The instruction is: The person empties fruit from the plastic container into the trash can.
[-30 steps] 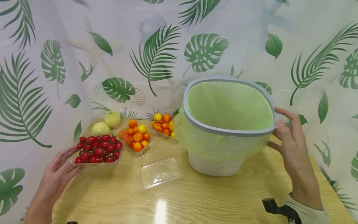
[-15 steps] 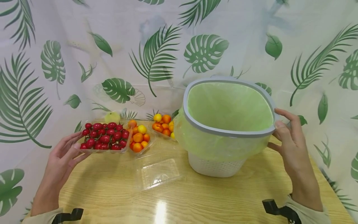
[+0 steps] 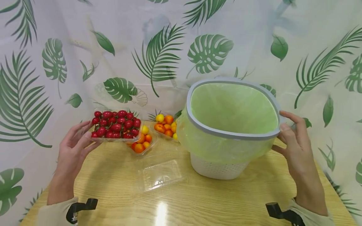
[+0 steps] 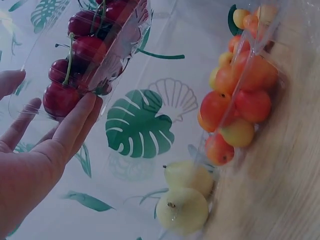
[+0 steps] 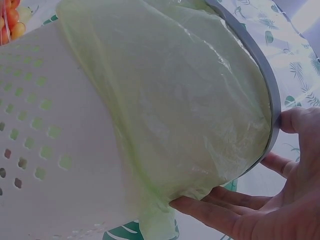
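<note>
Fruit point(image 3: 116, 127), red and stemmed, is filling a clear box point(image 3: 116, 140) in the head view; the left hand point(image 3: 74, 149) is gripping that box at one end and holding it above the desk point(image 3: 226, 201). No support is showing under the far end, so a slackening grip or a flexing wall could be enough to tip the load and spill it. From this camera the box is partly covering a tub of orange fruit point(image 3: 139, 147); passing too low would be risking a knock. A flat clear tray point(image 3: 162, 174) is lying nearer the person. The right hand point(image 3: 297, 147) is spreading its fingers, the tips touching the grey rim point(image 3: 223, 135) of a white bin point(image 3: 219, 169).

The left wrist view is showing thumb and fingers pressing around one corner of the box, with fruit crowding that end. Whether a lid is covering it, I cannot tell; lacking one, any tilt would be letting pieces roll out, possibly toward two pears point(image 4: 182, 210) sitting beside the tub.

In the right wrist view a green bag point(image 5: 165, 100) is hanging beneath the rim, outside the bin, and a fingertip is touching its lower fold. A snagging finger could be dragging the bag loose; uneven pushing could be shifting the bin.
</note>
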Demonstrator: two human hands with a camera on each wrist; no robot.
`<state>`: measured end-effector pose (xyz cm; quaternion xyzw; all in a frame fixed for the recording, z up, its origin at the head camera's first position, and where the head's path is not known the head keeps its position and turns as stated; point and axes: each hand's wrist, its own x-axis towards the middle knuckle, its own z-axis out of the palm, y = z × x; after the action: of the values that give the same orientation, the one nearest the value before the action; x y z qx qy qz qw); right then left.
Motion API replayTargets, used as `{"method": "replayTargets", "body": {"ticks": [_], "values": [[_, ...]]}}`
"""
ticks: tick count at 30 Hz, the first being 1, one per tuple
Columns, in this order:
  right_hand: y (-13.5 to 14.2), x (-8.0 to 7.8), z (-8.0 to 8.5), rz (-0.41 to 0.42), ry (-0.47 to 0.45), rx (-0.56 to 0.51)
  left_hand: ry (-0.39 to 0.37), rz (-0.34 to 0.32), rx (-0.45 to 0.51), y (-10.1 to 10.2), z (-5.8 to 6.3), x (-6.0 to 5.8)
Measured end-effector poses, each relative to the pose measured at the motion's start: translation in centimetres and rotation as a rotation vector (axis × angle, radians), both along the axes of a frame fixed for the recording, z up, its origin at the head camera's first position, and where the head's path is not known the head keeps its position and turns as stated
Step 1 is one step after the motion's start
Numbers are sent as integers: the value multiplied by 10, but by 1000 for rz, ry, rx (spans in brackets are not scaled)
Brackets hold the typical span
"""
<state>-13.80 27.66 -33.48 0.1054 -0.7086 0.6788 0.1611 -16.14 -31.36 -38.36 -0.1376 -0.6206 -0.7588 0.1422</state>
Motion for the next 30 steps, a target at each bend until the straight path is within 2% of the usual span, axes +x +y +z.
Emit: {"method": "replayTargets", "body": {"ticks": [9, 17, 24, 30], "values": [[0, 0, 1, -2, 1, 2, 12, 53, 55, 23, 18, 1], [0, 1, 0, -10, -6, 8, -37, 111, 99, 50, 41, 5], [1, 1, 0, 2, 1, -7, -43, 126, 130, 67, 59, 1], [0, 1, -1, 5, 3, -4, -39, 146, 113, 79, 67, -2]]}}
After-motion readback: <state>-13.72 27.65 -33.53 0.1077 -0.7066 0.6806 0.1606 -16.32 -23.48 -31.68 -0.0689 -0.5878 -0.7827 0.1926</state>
